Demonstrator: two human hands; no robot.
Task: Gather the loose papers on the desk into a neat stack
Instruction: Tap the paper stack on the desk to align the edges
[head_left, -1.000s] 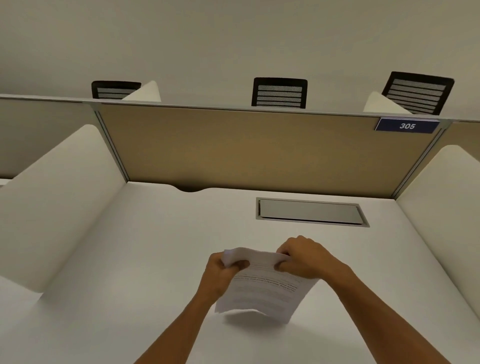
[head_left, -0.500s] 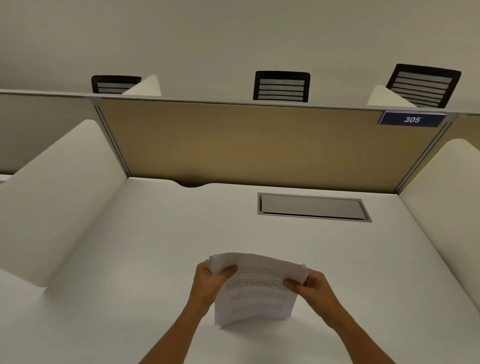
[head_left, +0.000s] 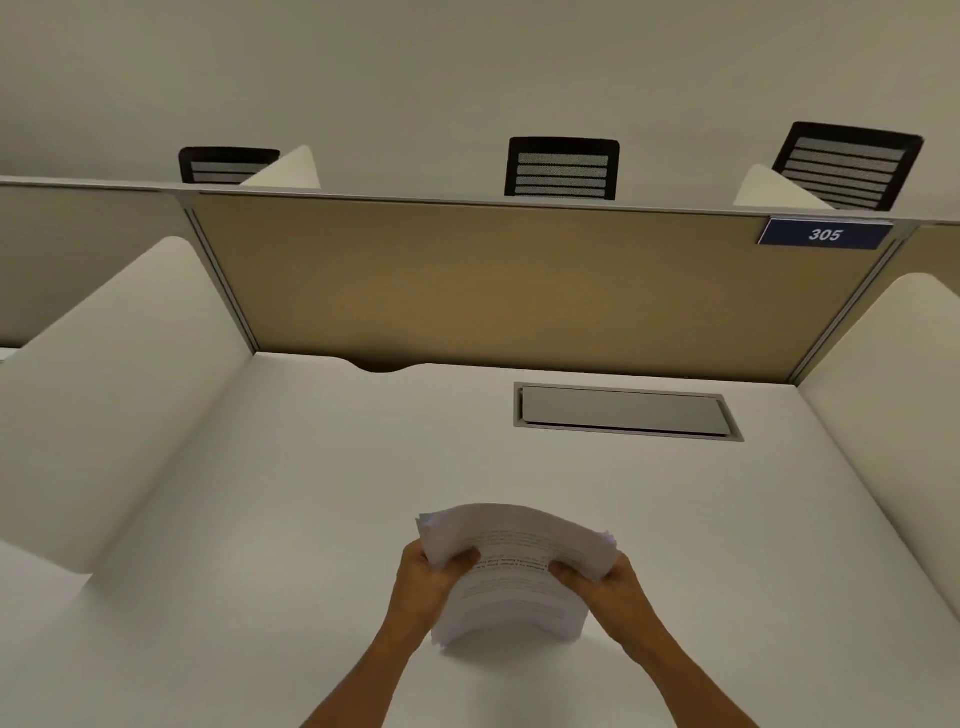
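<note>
While both hands, left (head_left: 423, 584) and right (head_left: 615, 584), pinch the papers (head_left: 511, 571) upright by the counter's (head_left: 260, 519) near edge, the bowed sheets could fan or slip if either grip loosens.

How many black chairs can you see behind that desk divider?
3. One chair at the left, one in the middle, one at the right. Only their backs show above the divider, so others may be hidden behind it.
</note>
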